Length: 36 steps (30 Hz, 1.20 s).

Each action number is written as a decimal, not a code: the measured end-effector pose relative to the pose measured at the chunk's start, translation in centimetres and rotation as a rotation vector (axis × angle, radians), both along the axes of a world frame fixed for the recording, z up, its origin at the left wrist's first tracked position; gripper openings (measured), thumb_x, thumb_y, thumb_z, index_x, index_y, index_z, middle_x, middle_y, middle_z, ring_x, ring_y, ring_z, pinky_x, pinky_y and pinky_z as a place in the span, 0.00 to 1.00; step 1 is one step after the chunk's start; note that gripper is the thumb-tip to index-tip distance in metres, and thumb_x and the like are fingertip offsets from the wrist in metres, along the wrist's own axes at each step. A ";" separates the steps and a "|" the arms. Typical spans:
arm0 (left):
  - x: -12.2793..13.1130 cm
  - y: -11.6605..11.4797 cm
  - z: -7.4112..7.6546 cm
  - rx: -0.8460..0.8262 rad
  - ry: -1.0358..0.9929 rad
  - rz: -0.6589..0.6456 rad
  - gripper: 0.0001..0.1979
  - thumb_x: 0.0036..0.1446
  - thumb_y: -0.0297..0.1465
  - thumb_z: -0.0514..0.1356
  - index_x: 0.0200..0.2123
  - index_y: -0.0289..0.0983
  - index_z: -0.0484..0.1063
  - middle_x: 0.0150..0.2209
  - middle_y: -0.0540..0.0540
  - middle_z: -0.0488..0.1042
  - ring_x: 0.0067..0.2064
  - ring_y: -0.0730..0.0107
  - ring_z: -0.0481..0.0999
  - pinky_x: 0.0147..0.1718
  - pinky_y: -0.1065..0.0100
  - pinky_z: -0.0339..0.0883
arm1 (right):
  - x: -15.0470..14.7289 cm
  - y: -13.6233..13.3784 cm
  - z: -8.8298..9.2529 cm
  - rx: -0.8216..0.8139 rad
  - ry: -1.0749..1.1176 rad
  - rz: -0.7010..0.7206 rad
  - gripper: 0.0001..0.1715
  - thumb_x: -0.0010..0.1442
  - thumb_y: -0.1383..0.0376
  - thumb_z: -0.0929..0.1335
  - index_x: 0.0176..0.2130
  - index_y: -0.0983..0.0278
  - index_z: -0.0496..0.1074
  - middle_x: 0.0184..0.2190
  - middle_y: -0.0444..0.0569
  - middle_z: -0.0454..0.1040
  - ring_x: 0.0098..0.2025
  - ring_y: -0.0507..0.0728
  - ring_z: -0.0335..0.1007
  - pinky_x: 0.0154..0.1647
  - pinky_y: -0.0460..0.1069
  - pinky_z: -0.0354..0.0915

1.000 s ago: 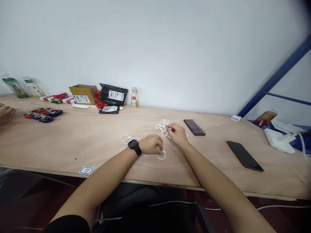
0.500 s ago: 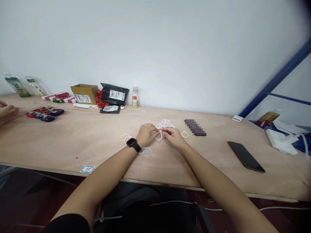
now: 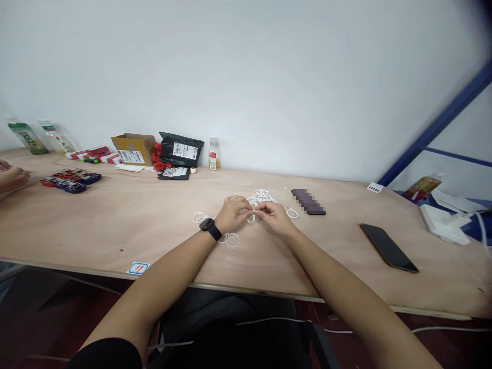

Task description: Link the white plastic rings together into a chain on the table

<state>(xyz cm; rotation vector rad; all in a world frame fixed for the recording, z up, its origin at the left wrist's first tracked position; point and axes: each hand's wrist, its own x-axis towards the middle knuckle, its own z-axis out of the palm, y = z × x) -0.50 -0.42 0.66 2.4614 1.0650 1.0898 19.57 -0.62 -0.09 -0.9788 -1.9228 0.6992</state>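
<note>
My left hand (image 3: pixel 232 213) and my right hand (image 3: pixel 273 216) meet fingertip to fingertip above the table. Both are closed in a pinch on one small white ring (image 3: pixel 251 219), whose loop hangs below the fingers; its top is hidden by them. Just beyond my hands lies a pile of white rings (image 3: pixel 262 197). Several more white rings (image 3: pixel 232 240) rest near my left wrist, partly covered by it. A single white ring (image 3: pixel 292 212) with a small knob lies to the right of my right hand.
A pixelated dark phone-like object (image 3: pixel 308 202) and a black phone (image 3: pixel 388 247) lie to the right. Along the wall stand a small bottle (image 3: pixel 214 154), a black parcel (image 3: pixel 181 149) and a cardboard box (image 3: pixel 134 148). Another person's hand (image 3: pixel 12 177) shows at far left, near red and blue items (image 3: pixel 71 179).
My fingertips have drawn closer together over the ring, and less of its loop shows. The other things on the table stay where they were.
</note>
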 end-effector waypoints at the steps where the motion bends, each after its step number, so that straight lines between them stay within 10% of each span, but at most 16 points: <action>1: 0.0 0.0 0.1 -0.008 0.009 -0.003 0.11 0.61 0.39 0.59 0.35 0.40 0.78 0.41 0.46 0.78 0.46 0.65 0.73 0.52 0.59 0.57 | 0.0 0.0 0.0 -0.008 0.003 0.012 0.15 0.59 0.54 0.69 0.34 0.64 0.75 0.25 0.46 0.74 0.26 0.53 0.68 0.27 0.47 0.64; 9: -0.8 0.3 1.0 -0.022 0.065 0.128 0.18 0.59 0.42 0.60 0.51 0.44 0.74 0.48 0.45 0.75 0.53 0.59 0.70 0.55 0.57 0.56 | 0.4 0.3 0.4 0.380 -0.189 -0.242 0.10 0.63 0.63 0.65 0.38 0.61 0.76 0.35 0.51 0.78 0.38 0.58 0.73 0.41 0.52 0.67; 13: -2.7 1.0 1.4 -0.224 0.290 0.040 0.14 0.50 0.44 0.65 0.39 0.45 0.79 0.51 0.47 0.74 0.55 0.54 0.68 0.59 0.54 0.53 | 1.7 1.1 0.1 0.396 -0.229 -0.414 0.10 0.61 0.65 0.66 0.41 0.61 0.76 0.40 0.52 0.78 0.37 0.58 0.73 0.41 0.53 0.67; 20: -3.8 1.1 1.0 -0.428 0.544 -0.035 0.22 0.34 0.42 0.72 0.37 0.47 0.80 0.56 0.46 0.70 0.61 0.48 0.63 0.60 0.53 0.50 | 1.0 0.9 -0.2 0.323 -0.230 -0.275 0.08 0.60 0.64 0.67 0.38 0.60 0.77 0.37 0.49 0.78 0.35 0.56 0.72 0.37 0.51 0.66; 24: -2.6 1.0 0.5 -0.310 0.491 0.015 0.05 0.45 0.36 0.66 0.27 0.42 0.78 0.42 0.48 0.78 0.52 0.56 0.71 0.57 0.56 0.52 | 0.3 0.4 -0.1 0.336 -0.261 -0.164 0.08 0.61 0.64 0.67 0.39 0.60 0.77 0.36 0.48 0.78 0.35 0.56 0.71 0.38 0.50 0.65; 36: -0.2 0.8 -0.6 -0.291 -0.147 0.104 0.04 0.55 0.30 0.56 0.35 0.38 0.69 0.26 0.52 0.74 0.28 0.72 0.71 0.29 0.70 0.63 | -0.9 -0.9 0.1 0.359 -0.278 0.012 0.13 0.59 0.61 0.70 0.45 0.58 0.74 0.41 0.49 0.75 0.30 0.53 0.66 0.36 0.50 0.65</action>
